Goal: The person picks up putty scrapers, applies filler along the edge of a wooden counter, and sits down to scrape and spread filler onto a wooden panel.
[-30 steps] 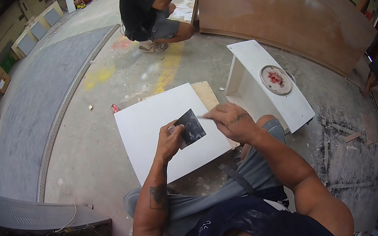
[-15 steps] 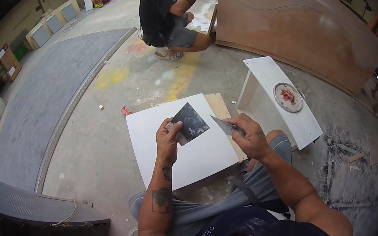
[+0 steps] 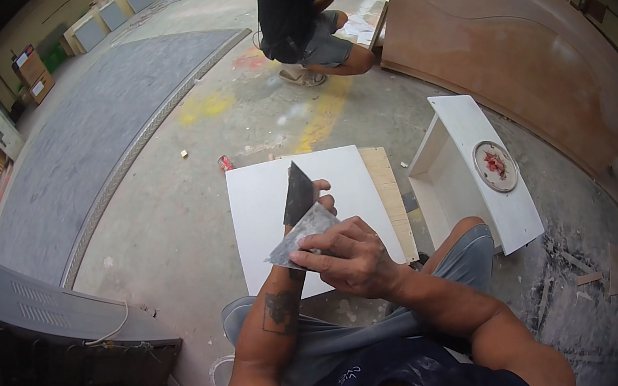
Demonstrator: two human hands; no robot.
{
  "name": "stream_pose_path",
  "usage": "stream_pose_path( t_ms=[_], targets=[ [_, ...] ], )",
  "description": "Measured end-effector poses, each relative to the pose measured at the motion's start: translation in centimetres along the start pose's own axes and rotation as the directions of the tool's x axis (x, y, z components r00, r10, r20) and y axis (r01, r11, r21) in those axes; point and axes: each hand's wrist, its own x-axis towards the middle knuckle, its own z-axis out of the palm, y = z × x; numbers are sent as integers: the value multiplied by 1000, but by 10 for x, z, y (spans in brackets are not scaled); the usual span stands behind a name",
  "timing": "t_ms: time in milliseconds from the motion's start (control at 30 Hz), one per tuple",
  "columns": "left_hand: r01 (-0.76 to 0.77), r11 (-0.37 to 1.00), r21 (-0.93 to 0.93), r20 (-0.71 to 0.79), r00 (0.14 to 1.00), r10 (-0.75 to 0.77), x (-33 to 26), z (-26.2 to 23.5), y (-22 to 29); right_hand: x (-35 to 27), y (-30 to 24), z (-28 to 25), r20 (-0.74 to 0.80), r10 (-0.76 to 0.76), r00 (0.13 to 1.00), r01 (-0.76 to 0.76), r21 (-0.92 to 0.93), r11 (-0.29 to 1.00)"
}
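My left hand (image 3: 322, 200) holds a dark, triangular scraper blade (image 3: 298, 192) upright, and only its fingertips show behind my right hand. A second, grey scraper blade (image 3: 301, 236) is gripped in my right hand (image 3: 347, 259), lying flat across the base of the dark one and touching it. Both hands hover above the near edge of a white panel (image 3: 266, 199) that lies on the floor in front of my knees.
A white open box (image 3: 452, 187) stands to the right with a round dish of red paste (image 3: 495, 165) on its edge. Another person (image 3: 299, 19) crouches ahead beside a large brown board (image 3: 510, 43). A grey metal cabinet (image 3: 47, 312) lies to the left.
My hands have come together and risen toward me. The dark blade has turned from flat to upright, and the grey blade in my right hand now lies against it.
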Motion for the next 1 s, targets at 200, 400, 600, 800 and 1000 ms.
stream_pose_path(
  t_ms=[200,400,600,800,1000],
  targets=[
    [57,993,-107,86,995,-48,-1,12,1,11,12,5,6,-10,1000,10,12,1000],
    [169,954,-248,318,944,-85,-1,9,10,14,0,9,35,53,998,-55,48,997],
    [14,962,273,118,992,-48,-1,11,6,22,14,4,-41,108,993,-107,15,994],
    [14,951,309,-62,998,5,-9,40,-15,18,21,-5,-98,193,976,-197,-34,980],
    [-69,871,486,110,994,17,-11,30,-16,17,25,-8,-62,183,981,-185,-25,982]
  ],
)
